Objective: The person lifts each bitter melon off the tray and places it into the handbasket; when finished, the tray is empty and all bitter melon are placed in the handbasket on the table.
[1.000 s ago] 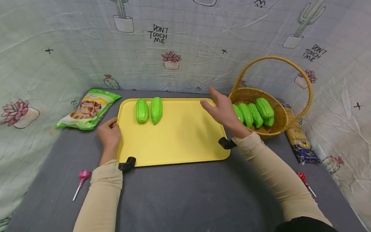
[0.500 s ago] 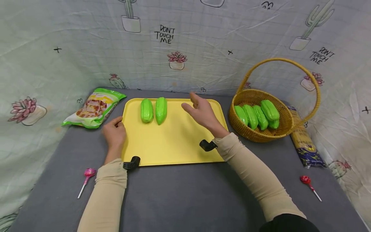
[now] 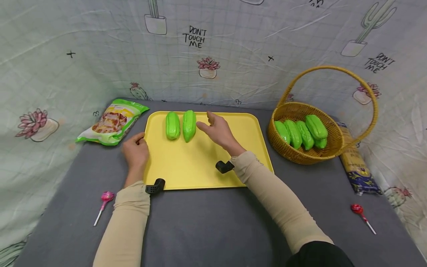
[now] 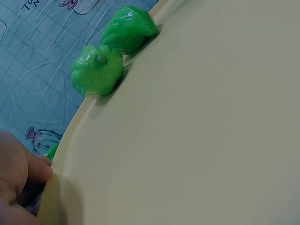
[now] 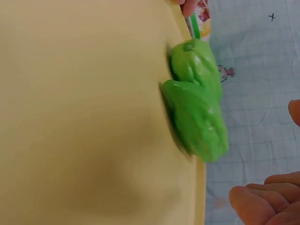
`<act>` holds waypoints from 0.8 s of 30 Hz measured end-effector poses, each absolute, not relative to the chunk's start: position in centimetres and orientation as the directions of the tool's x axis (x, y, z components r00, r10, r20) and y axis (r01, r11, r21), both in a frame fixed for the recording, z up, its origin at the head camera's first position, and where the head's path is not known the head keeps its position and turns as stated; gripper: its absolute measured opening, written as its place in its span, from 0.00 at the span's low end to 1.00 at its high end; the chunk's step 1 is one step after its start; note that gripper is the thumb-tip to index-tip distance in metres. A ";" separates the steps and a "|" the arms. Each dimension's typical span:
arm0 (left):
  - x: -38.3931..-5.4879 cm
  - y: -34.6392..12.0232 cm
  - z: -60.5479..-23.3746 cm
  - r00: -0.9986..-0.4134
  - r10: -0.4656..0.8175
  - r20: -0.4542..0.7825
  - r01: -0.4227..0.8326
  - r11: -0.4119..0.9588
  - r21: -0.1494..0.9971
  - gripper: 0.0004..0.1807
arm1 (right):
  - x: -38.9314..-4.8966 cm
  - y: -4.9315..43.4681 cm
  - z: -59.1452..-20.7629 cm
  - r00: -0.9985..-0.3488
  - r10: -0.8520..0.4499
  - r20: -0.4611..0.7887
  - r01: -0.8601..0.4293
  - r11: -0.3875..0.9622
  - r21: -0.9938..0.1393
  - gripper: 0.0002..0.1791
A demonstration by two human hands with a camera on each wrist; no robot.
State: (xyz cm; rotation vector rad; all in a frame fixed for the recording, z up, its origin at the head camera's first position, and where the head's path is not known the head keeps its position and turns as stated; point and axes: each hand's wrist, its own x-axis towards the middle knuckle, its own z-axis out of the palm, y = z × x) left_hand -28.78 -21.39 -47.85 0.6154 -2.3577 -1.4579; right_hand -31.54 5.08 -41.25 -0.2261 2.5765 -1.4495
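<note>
Yellow tray [image 3: 186, 163]; green vegetables [image 3: 189, 126], two, eleven o'clock.
My right hand [image 3: 218, 131] beside them, fingers parted, empty; my left hand [image 3: 136, 150] pinching the tray, nine o'clock.

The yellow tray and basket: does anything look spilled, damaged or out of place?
Nothing stands out: two green fruits lie side by side on the yellow tray, others sit inside the basket, with no visible spill or damage.

The flat yellow rectangular tray [image 3: 190, 167] offered passage at front centre; two glossy green ridged vegetables [image 3: 189, 126] blocked its back left, a beige fabric sleeve [image 3: 275, 198] its front right.
</note>
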 end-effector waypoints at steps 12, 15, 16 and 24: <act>-28.6 -21.1 -47.7 -0.857 -0.515 0.024 -0.198 0.372 0.907 0.20 | -32.9 2.4 -43.5 -0.982 -0.140 -0.125 0.030 0.539 -0.842 0.45; -28.8 -21.1 -47.9 -0.856 -0.516 0.028 -0.194 0.373 0.907 0.20 | -33.2 2.0 -44.0 -0.987 -0.102 -0.123 0.047 0.552 -0.833 0.44; -28.8 -21.1 -47.9 -0.856 -0.516 0.028 -0.193 0.370 0.909 0.20 | -33.3 1.8 -44.1 -0.988 -0.092 -0.121 0.051 0.550 -0.833 0.44; -28.9 -21.2 -48.1 -0.855 -0.518 0.029 -0.195 0.373 0.907 0.20 | -33.6 0.4 -45.0 -0.993 -0.055 -0.107 0.064 0.508 -0.859 0.44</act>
